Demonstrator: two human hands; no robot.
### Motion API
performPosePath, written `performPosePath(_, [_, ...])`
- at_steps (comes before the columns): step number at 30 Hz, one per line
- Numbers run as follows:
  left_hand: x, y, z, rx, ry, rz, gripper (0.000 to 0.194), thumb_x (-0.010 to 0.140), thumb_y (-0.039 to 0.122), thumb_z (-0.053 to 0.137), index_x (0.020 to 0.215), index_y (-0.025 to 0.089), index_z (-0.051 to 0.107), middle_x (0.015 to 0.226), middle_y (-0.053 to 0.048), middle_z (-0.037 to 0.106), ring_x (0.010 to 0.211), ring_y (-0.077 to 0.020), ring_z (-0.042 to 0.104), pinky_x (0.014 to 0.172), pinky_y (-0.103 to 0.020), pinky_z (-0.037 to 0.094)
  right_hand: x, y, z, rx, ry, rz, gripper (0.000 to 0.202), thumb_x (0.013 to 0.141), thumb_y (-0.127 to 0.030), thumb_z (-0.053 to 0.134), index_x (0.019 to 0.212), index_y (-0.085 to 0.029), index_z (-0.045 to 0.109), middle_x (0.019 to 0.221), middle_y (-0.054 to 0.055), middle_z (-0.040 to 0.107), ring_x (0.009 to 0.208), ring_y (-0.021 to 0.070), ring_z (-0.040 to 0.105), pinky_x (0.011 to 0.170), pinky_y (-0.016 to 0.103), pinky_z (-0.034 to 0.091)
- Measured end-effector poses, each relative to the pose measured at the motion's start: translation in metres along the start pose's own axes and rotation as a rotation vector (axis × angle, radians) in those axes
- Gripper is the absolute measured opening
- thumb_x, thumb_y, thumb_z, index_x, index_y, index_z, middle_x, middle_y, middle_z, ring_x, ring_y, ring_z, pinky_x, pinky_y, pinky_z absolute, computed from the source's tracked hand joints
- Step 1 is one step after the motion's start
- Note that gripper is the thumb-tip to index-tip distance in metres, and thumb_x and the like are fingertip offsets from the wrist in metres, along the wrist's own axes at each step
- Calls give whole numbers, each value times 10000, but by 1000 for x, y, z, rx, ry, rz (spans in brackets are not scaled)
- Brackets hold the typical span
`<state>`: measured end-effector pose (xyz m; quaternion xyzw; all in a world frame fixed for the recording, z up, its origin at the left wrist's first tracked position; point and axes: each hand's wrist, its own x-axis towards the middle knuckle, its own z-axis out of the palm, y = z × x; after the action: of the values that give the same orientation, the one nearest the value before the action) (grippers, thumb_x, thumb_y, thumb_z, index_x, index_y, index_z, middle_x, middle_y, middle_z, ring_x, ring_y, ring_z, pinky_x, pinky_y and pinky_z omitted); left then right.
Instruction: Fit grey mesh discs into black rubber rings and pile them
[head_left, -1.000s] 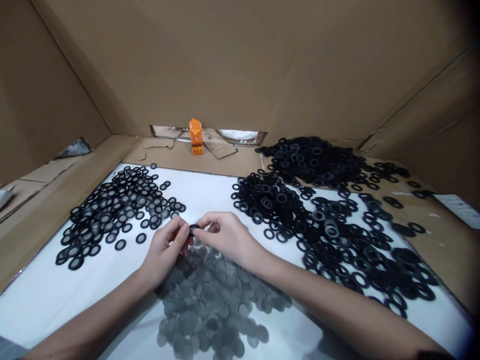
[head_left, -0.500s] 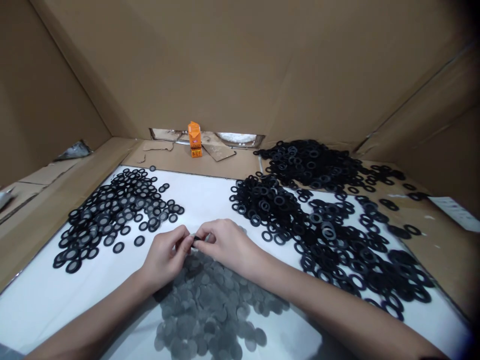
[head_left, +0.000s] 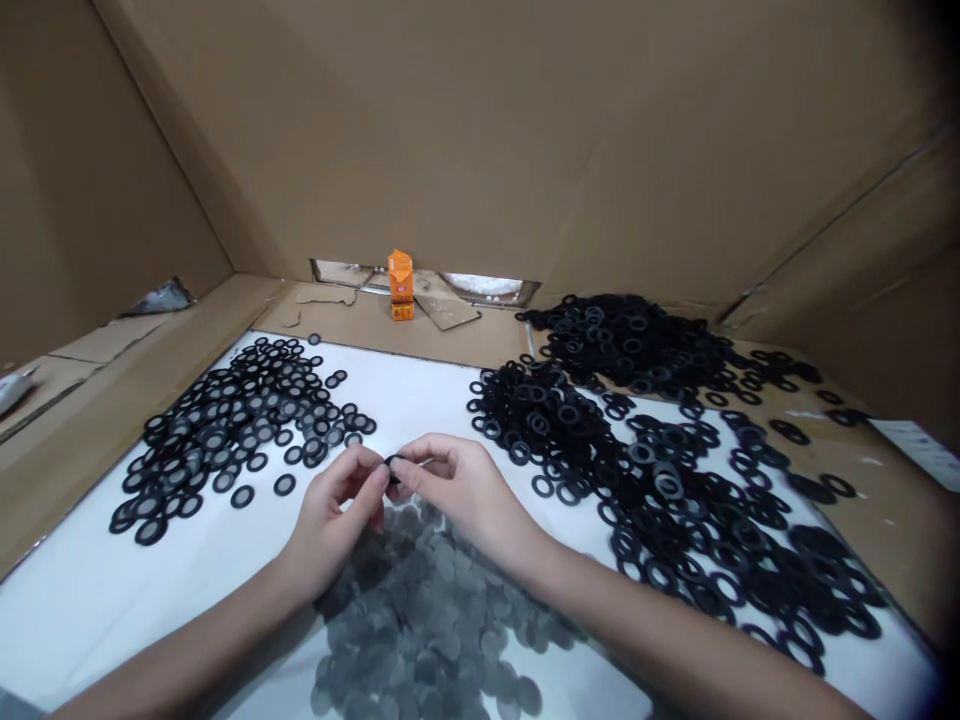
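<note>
Right now holding a small black ring (head_left: 391, 468) with both hands, over the far edge of a pile of grey discs (head_left: 439, 610), left of centre. Pinching its left side between thumb and forefinger of the left hand (head_left: 334, 515), with fingers closed down to the ring's thickness; pinching its right side the same way with the right hand (head_left: 454, 485). Mostly covered by fingertips, so hard to make out beyond a dark edge; cannot tell about a disc inside it. Partly hidden under both hands and forearms too: the grey discs, overlapping, blurred and cut off by the bottom edge of the view.

Farther out on the white table (head_left: 409, 390), to the left, a spread of black-rimmed discs (head_left: 232, 412), too heaped to count. To the right, a long heap of loose black rings (head_left: 667, 520), partly behind the right forearm; beyond it, a second heap of rings (head_left: 630, 345) on bare cardboard.

All around, tall cardboard walls (head_left: 420, 130), as of a large box, cut off at the top. By the back wall, an upright orange carton (head_left: 401, 285), with contents out of sight. Through a slot beside it, something white (head_left: 480, 286), unclear. At far right, a white card (head_left: 916, 450) with unreadable marks.
</note>
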<state>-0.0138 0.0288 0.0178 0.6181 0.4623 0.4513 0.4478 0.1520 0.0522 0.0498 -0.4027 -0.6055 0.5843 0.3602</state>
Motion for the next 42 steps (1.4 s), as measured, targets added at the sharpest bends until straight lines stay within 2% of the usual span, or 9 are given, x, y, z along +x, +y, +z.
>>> performPosePath(5, [3, 4, -8, 249, -4, 99, 99, 906, 282, 489, 874, 189, 502, 766, 12, 529, 628, -108, 542, 606, -235, 452, -3, -4, -2, -415, -7, -95, 102, 843, -235, 565, 827, -196, 658, 792, 2, 680, 733, 141, 614, 666, 240, 437])
performPosePath(11, [8, 1, -15, 366, -182, 76, 169, 934, 311, 425, 830, 190, 480, 720, 6, 543, 646, -133, 554, 587, -241, 421, -7, -10, -3, -640, -10, -159, 111, 850, -197, 547, 892, -200, 651, 896, 41, 674, 831, 173, 610, 748, 281, 438])
performPosePath(14, [7, -1, -13, 309, -197, 92, 217, 949, 302, 387, 788, 187, 477, 656, 14, 539, 606, -127, 551, 578, -235, 414, -6, -9, -2, -477, -38, -82, 105, 847, -200, 551, 865, -196, 655, 855, 32, 682, 791, 160, 621, 722, 266, 450])
performPosePath(19, [0, -3, -3, 176, 56, 94, 231, 944, 278, 403, 742, 186, 468, 599, 35, 502, 526, -101, 513, 527, -209, 391, -2, -3, 7, 75, -42, 137, 173, 760, -287, 671, 863, -151, 642, 747, 17, 666, 689, 142, 624, 631, 235, 468])
performPosePath(22, [-4, -3, 4, 93, 120, 50, 236, 944, 293, 410, 742, 186, 470, 588, 39, 494, 524, -103, 500, 526, -209, 392, -3, 1, 12, 215, 18, 154, 170, 721, -277, 710, 799, -143, 641, 717, 4, 648, 662, 128, 610, 639, 232, 471])
performPosePath(26, [-7, -3, 4, 69, 56, 45, 255, 960, 310, 365, 761, 188, 468, 611, 29, 503, 556, -113, 501, 547, -220, 397, -6, 3, 14, 234, 12, 128, 122, 785, -267, 648, 746, -152, 652, 680, -4, 653, 651, 117, 608, 643, 224, 465])
performPosePath(32, [-6, -5, -4, 251, -23, 187, 169, 942, 248, 422, 812, 185, 509, 607, 33, 528, 546, -105, 503, 548, -212, 379, -6, 1, 10, 127, 35, 84, 18, 754, -184, 667, 746, -170, 660, 698, -14, 671, 687, 122, 620, 651, 218, 465])
performPosePath(37, [-5, -4, -6, 119, -55, 149, 219, 954, 251, 400, 786, 184, 523, 592, 30, 552, 546, -104, 528, 561, -205, 405, -6, -1, 8, 59, 2, 26, 31, 747, -191, 680, 739, -163, 670, 706, -1, 675, 701, 135, 630, 668, 228, 470])
performPosePath(42, [-4, -1, -6, -45, -96, 63, 268, 950, 309, 416, 722, 184, 483, 575, 30, 550, 525, -102, 523, 534, -204, 402, -3, -1, 6, 155, -88, 81, 67, 752, -213, 668, 722, -154, 660, 688, 16, 675, 678, 150, 635, 673, 263, 483])
